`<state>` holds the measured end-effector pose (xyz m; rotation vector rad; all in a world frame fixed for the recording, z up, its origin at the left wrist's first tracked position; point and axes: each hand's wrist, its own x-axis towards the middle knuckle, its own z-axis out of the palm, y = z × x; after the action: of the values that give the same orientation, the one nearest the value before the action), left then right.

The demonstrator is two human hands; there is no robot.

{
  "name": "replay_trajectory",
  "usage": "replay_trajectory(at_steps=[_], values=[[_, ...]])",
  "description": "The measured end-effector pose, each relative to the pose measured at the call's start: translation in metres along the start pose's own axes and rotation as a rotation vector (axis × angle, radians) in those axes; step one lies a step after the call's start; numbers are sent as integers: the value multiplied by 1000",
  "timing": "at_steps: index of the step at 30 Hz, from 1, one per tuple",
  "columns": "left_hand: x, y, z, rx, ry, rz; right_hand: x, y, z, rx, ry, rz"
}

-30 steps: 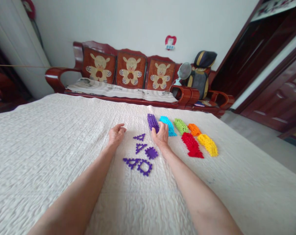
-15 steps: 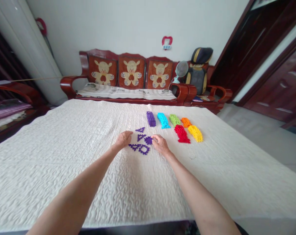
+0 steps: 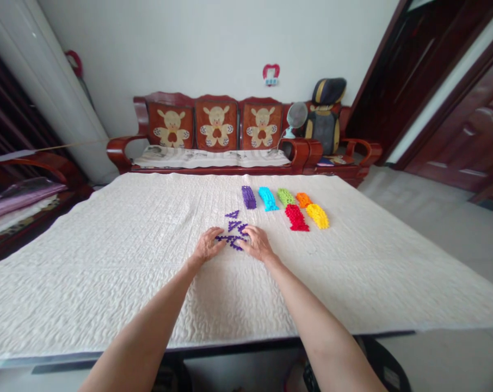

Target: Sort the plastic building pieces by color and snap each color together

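Observation:
My left hand (image 3: 209, 245) has its thumb and fingertips at the left end of a purple toothed triangular piece (image 3: 225, 238) and appears to grip it. My right hand (image 3: 257, 243) pinches the right side of a purple toothed piece with an open centre (image 3: 235, 246), partly covering it. These two pieces lie against each other between my hands. Under the right fingertips a solid purple toothed piece (image 3: 242, 229) is partly hidden. Farther away lie two more purple open triangles (image 3: 234, 225), the far one (image 3: 232, 214) apart from the rest.
Behind and to the right stand piles of toothed pieces: purple (image 3: 248, 197), blue (image 3: 267, 199), green (image 3: 286, 197), orange (image 3: 303, 200), red (image 3: 297, 218) and yellow (image 3: 318, 216). A cream quilted cover (image 3: 148, 234) spreads beneath. A wooden sofa (image 3: 214, 170) stands beyond.
My right hand has come left and nearer, from the solid purple piece to the open-centred one. My left hand has closed in on the lower triangle. The view has shifted slightly.

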<state>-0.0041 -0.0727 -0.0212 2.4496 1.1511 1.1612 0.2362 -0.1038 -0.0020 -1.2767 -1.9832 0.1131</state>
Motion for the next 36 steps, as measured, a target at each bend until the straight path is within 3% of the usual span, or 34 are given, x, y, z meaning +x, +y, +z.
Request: replay_trajectory(at_steps=[8, 13, 19, 23, 26, 30, 36], values=[[-2, -1, 7, 126, 22, -15, -1, -7, -3, -81, -92, 10], [-1, 6, 7, 223, -48, -49, -3, -6, -1, -90, -52, -8], [17, 12, 12, 317, -142, -77, -4, -3, 1, -67, -2, 3], [29, 10, 17, 333, -81, -111, -5, -3, 1, -65, 28, 16], [34, 5, 14, 330, -16, -138, -5, -5, 0, -71, -25, -2], [34, 1, 6, 395, 53, -285, -4, -8, -4, -93, -81, -4], [32, 4, 4, 447, 45, -403, -5, -11, -8, -94, -97, 3]])
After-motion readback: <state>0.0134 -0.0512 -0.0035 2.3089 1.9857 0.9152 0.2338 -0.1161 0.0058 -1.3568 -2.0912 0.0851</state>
